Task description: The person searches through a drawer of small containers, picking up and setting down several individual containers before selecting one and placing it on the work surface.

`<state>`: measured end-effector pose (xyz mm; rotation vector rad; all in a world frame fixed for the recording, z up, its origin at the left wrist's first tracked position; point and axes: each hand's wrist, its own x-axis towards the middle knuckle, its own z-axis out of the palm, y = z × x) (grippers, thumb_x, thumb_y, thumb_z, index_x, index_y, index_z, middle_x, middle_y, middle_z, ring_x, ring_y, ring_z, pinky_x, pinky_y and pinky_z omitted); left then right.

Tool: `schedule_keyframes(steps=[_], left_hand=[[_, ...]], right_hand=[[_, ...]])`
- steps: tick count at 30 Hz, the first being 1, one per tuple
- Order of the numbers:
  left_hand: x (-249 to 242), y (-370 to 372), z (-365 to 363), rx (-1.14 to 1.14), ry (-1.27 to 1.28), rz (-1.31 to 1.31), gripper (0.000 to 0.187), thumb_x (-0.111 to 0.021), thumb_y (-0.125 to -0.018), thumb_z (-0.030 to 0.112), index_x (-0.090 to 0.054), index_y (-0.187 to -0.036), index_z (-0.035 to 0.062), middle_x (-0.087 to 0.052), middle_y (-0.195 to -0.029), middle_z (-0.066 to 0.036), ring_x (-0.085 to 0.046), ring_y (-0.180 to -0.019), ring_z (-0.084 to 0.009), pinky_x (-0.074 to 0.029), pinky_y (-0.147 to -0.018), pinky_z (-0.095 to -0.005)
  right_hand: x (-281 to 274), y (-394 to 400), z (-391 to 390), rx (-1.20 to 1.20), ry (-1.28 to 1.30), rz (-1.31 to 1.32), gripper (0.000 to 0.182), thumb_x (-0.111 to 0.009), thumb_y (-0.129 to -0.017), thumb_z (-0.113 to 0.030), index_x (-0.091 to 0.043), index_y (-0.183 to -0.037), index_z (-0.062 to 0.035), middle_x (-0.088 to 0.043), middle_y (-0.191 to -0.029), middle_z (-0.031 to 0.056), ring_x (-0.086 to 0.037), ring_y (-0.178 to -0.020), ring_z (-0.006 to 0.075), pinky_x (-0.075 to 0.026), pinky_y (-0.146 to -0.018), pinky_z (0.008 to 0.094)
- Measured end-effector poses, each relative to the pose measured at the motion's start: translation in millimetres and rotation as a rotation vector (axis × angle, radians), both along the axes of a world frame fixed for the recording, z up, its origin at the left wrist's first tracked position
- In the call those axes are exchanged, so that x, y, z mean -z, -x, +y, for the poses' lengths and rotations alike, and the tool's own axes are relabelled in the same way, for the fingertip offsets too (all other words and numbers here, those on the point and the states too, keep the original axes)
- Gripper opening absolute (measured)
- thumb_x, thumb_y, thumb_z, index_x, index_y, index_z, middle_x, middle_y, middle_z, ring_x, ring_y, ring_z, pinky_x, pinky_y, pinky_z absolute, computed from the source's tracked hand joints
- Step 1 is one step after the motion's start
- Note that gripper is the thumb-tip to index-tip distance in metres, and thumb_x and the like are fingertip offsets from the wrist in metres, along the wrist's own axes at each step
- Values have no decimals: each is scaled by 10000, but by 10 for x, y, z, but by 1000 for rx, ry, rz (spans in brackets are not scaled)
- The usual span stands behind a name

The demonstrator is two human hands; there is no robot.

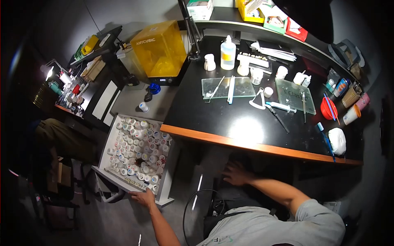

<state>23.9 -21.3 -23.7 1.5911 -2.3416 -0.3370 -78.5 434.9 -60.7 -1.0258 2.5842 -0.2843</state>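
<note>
My left hand point(143, 198) is at the front edge of a pulled-out white drawer point(166, 184), its fingers stretched along the front panel and its thumb near the rim. Inside the drawer, many small white bottles point(141, 149) with coloured labels stand packed together. A strip of tooth-shaped pieces point(137, 183) lies near the drawer's front, just beyond that hand. My right hand point(237, 174) is below the desk's front edge, over the dark area by my lap. Its fingers are spread, and I see nothing in them.
The black desk point(197, 115) has an orange-brown front edge. On it are a squeeze bottle point(228, 55), glass slabs point(246, 88), a syringe point(283, 107), a red bowl point(328, 108) and a toothbrush point(325, 139). A yellow-covered machine point(158, 49) stands behind the drawer. A black cable point(186, 213) loops beside me.
</note>
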Motion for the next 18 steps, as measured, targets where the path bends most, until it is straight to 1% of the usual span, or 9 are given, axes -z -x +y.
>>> schedule_keyframes(steps=[1,4,7,10,13,14,15,16,18], left_hand=[[-56,4,32,-6,-19,-6,1074,-738,-737,236,-87,-1523,-98,-440,-1306,-284,-540,-1140,-444,-463,-994,-480],[-47,-5,29,-35,-25,-23,1076,-739,-738,242,-84,-1531,-72,-449,-1298,-270,-572,-1104,-453,-505,-951,-490],[-145,24,91,-34,-45,-79,1078,-733,-747,247,-65,-1536,-61,-456,-1289,-267,-594,-1090,-456,-532,-919,-496],[-219,44,128,-43,-98,-76,1074,-732,-734,264,-94,-1524,-83,-438,-1317,-300,-552,-1160,-464,-504,-965,-486],[-177,40,79,-53,-97,-80,1052,-712,-739,241,-93,-1534,-62,-424,-1336,-311,-545,-1171,-468,-503,-963,-501],[-136,35,72,-58,-95,-69,1046,-708,-741,237,-96,-1535,-59,-421,-1340,-315,-541,-1177,-469,-502,-965,-500],[-200,49,134,-80,-101,-48,1037,-712,-746,225,-105,-1542,-46,-454,-1304,-281,-533,-1195,-441,-476,-998,-489],[-124,21,105,-72,-97,-7,1023,-702,-747,213,-112,-1542,-45,-452,-1306,-285,-518,-1207,-445,-461,-1015,-487],[64,-19,-78,-58,-86,73,997,-682,-747,190,-127,-1542,-42,-448,-1312,-295,-489,-1233,-452,-429,-1048,-482]], right_hand=[[-71,-95,227,32,210,97,479,-545,-967,-383,-535,-1411,-203,-370,-1537,170,-319,-1428,373,-261,-1144,583],[-192,-397,675,343,389,99,474,-553,-971,-360,-542,-1397,-153,-423,-1488,208,-352,-1412,370,-294,-1148,532],[67,-726,1111,715,515,-171,505,-594,-915,-265,-540,-1380,-76,-461,-1443,244,-398,-1377,388,-335,-1141,468],[479,-912,1454,662,232,-169,529,-626,-790,-141,-574,-1297,0,-537,-1343,277,-476,-1289,443,-389,-1101,456],[613,-963,1386,707,250,-35,546,-603,-697,-72,-603,-1234,25,-571,-1289,276,-513,-1242,441,-415,-1072,464],[570,-939,1363,722,272,-41,531,-606,-690,-63,-613,-1214,23,-574,-1280,274,-512,-1237,442,-415,-1068,465],[509,-905,1344,735,295,-48,517,-609,-683,-54,-623,-1195,22,-578,-1271,271,-511,-1233,444,-415,-1065,467],[442,-872,1333,746,316,-54,503,-612,-676,-45,-632,-1175,20,-581,-1262,268,-509,-1228,445,-414,-1062,469],[409,-827,1343,731,298,-64,498,-611,-708,-70,-630,-1200,1,-582,-1280,248,-509,-1251,417,-409,-1076,456]])
